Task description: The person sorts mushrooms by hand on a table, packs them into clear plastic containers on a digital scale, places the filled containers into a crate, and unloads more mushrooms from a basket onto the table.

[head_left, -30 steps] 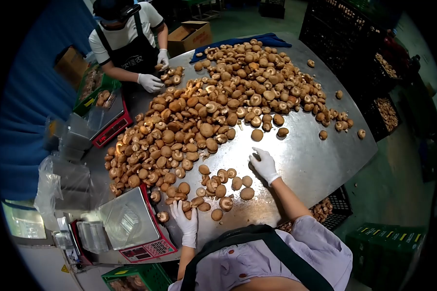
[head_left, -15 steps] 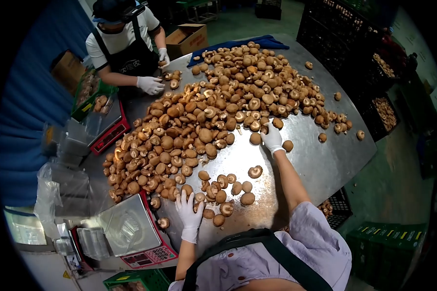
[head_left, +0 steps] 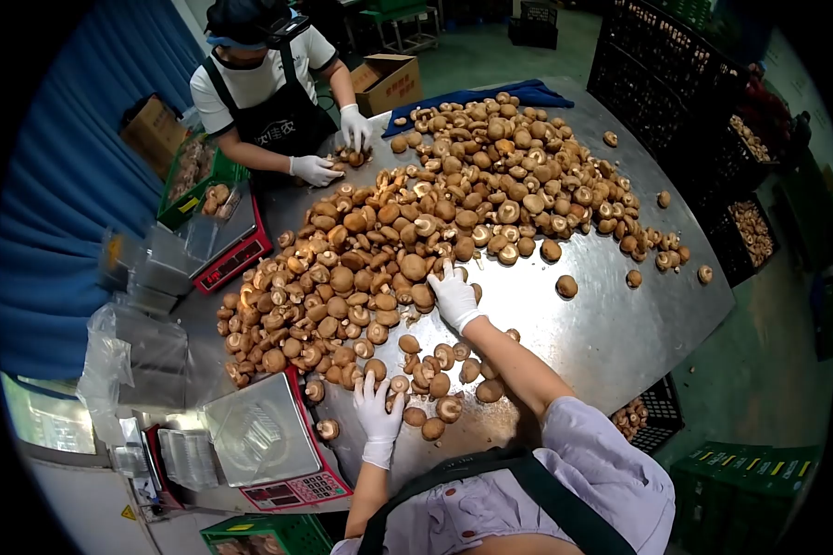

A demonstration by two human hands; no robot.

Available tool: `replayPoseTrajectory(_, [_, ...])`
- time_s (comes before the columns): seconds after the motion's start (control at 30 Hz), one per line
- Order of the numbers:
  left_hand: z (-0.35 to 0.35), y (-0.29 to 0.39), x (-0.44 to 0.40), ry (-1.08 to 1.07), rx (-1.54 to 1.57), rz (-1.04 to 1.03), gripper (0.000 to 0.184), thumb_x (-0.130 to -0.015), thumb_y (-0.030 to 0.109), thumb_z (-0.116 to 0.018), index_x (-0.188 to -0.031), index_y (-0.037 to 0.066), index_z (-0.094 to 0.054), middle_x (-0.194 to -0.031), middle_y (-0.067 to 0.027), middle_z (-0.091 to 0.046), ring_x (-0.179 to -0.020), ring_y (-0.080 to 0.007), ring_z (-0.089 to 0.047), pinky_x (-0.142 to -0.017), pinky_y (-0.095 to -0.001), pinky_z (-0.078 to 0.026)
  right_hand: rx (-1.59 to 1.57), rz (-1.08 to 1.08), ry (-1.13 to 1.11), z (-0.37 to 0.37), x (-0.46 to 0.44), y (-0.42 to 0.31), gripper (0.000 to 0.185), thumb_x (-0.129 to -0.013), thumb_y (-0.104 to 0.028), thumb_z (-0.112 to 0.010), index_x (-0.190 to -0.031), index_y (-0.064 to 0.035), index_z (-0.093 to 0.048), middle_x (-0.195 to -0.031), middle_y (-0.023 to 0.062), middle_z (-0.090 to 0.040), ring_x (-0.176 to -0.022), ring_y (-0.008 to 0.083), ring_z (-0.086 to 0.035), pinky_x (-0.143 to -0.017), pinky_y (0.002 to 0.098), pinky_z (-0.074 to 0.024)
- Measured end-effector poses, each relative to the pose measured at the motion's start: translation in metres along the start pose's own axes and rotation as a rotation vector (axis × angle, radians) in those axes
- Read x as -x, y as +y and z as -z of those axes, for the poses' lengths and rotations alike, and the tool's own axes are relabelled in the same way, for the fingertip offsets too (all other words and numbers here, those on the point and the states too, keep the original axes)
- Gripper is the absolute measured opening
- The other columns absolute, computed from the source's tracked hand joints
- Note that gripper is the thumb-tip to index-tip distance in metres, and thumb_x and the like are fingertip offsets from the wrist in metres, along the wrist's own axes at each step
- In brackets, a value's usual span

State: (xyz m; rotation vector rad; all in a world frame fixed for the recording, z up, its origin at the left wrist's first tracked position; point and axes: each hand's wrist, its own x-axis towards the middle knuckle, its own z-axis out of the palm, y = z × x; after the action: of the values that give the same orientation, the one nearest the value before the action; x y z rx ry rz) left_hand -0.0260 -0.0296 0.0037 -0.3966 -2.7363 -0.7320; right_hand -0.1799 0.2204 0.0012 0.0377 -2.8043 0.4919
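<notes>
A large heap of brown mushrooms [head_left: 342,277] covers much of the metal table [head_left: 620,305]. My right hand [head_left: 455,298], in a white glove, reaches to the near edge of the heap, fingers spread over mushrooms there. My left hand [head_left: 378,421], also gloved, rests on the table with its fingers apart, touching mushrooms beside a smaller group [head_left: 428,375]. Left of it stands a red scale [head_left: 292,490] with a clear tray [head_left: 259,430] on its plate. One mushroom [head_left: 566,286] lies alone to the right of my right hand.
Across the table a co-worker [head_left: 268,102] in white gloves handles mushrooms near a second red scale [head_left: 234,256]. Clear trays [head_left: 187,458] stand at the left. A blue cloth [head_left: 528,92] lies on the far edge. Black crates [head_left: 657,83] are stacked at the right.
My right hand has gone out to the heap's edge, then moved left along it. My left hand stays by the small group. The view has shifted slightly, and the co-worker's hands have come closer together.
</notes>
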Motion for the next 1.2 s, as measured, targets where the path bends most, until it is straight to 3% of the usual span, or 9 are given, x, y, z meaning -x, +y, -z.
replayPoseTrajectory(0.13, [-0.002,-0.002,0.001,0.004,-0.005,-0.006,0.034,-0.076,0.023,-0.070,-0.106,0.008,-0.065,-0.134,-0.0146,-0.049,-0.124,-0.0431,-0.041,-0.101,-0.0505,-0.035,-0.128,0.106,0.070,0.001,0.018,0.014,0.021,-0.076,-0.011,-0.060,-0.096,-0.0055,-0.055,-0.126,0.0165,-0.048,-0.098,0.0322,-0.053,-0.068,0.0418,-0.0538])
replayPoseTrajectory(0.17, [-0.002,-0.002,0.001,0.010,0.003,-0.009,0.035,-0.075,0.025,-0.071,-0.105,0.008,-0.065,-0.133,-0.0149,-0.050,-0.122,-0.0441,-0.041,-0.099,-0.0515,-0.035,-0.202,0.126,0.044,0.008,0.029,0.020,0.024,-0.074,-0.013,-0.063,-0.097,-0.0074,-0.055,-0.113,0.0137,-0.057,-0.095,0.0315,-0.055,-0.068,0.0423,-0.0527])
replayPoseTrajectory(0.33, [-0.004,-0.005,0.002,0.015,0.007,-0.026,0.035,-0.074,0.026,-0.071,-0.103,0.008,-0.064,-0.130,-0.0159,-0.050,-0.121,-0.0454,-0.042,-0.097,-0.0528,-0.036,-0.317,-0.193,-0.070,0.038,0.034,0.021,0.021,-0.076,-0.019,-0.063,-0.095,-0.0117,-0.059,-0.084,0.0115,-0.064,-0.083,0.0314,-0.062,-0.069,0.0427,-0.0508])
replayPoseTrajectory(0.43, [-0.003,-0.005,-0.002,0.018,0.028,-0.030,0.036,-0.074,0.026,-0.071,-0.104,0.009,-0.064,-0.129,-0.0158,-0.051,-0.120,-0.0452,-0.042,-0.096,-0.0524,-0.036,-0.457,-0.315,0.114,0.058,-0.001,0.026,0.020,-0.077,-0.018,-0.062,-0.096,-0.0121,-0.060,-0.087,0.0118,-0.065,-0.083,0.0323,-0.062,-0.071,0.0436,-0.0513])
replayPoseTrajectory(0.53, [0.000,-0.005,-0.003,0.014,0.020,-0.021,0.035,-0.073,0.025,-0.071,-0.103,0.009,-0.064,-0.129,-0.0159,-0.052,-0.120,-0.0452,-0.043,-0.096,-0.0522,-0.037,-0.200,-0.195,0.154,0.071,-0.055,0.035,0.033,-0.077,-0.010,-0.059,-0.109,-0.0141,-0.059,-0.103,0.0095,-0.063,-0.096,0.0311,-0.059,-0.076,0.0420,-0.0522])
replayPoseTrajectory(0.63, [-0.005,-0.004,-0.001,0.028,0.029,-0.011,0.033,-0.073,0.024,-0.071,-0.102,0.009,-0.065,-0.129,-0.0157,-0.052,-0.120,-0.0450,-0.043,-0.096,-0.0518,-0.037,0.178,-0.030,-0.117,0.049,-0.088,0.039,0.040,-0.074,-0.008,-0.063,-0.113,-0.0113,-0.057,-0.116,0.0131,-0.055,-0.099,0.0357,-0.055,-0.076,0.0434,-0.0527])
replayPoseTrajectory(0.8, [-0.002,-0.005,-0.001,0.027,0.022,-0.009,0.032,-0.073,0.024,-0.071,-0.101,0.009,-0.064,-0.129,-0.0147,-0.052,-0.119,-0.0446,-0.044,-0.096,-0.0517,-0.038,0.261,-0.012,-0.329,0.045,-0.108,0.032,0.035,-0.075,-0.012,-0.065,-0.110,-0.0110,-0.061,-0.103,0.0142,-0.059,-0.095,0.0335,-0.057,-0.073,0.0393,-0.0531])
replayPoseTrajectory(0.93, [-0.002,-0.004,-0.003,0.045,0.040,-0.025,0.030,-0.074,0.019,-0.070,-0.102,0.009,-0.065,-0.130,-0.0147,-0.052,-0.120,-0.0450,-0.043,-0.098,-0.0517,-0.037,0.317,0.106,-0.447,0.041,-0.099,0.028,0.049,-0.061,-0.038,-0.081,-0.102,-0.0150,-0.067,-0.098,0.0098,-0.065,-0.099,0.0301,-0.059,-0.075,0.0398,-0.0532])
replayPoseTrajectory(1.2, [-0.005,-0.005,0.000,0.062,0.005,-0.003,0.030,-0.073,0.024,-0.072,-0.098,0.009,-0.065,-0.130,-0.0130,-0.052,-0.120,-0.0422,-0.044,-0.097,-0.0501,-0.037,0.289,-0.070,-0.651,0.042,-0.108,0.001,0.039,-0.069,-0.034,-0.070,-0.100,-0.0120,-0.072,-0.102,0.0087,-0.070,-0.094,0.0247,-0.068,-0.078,0.0357,-0.0540])
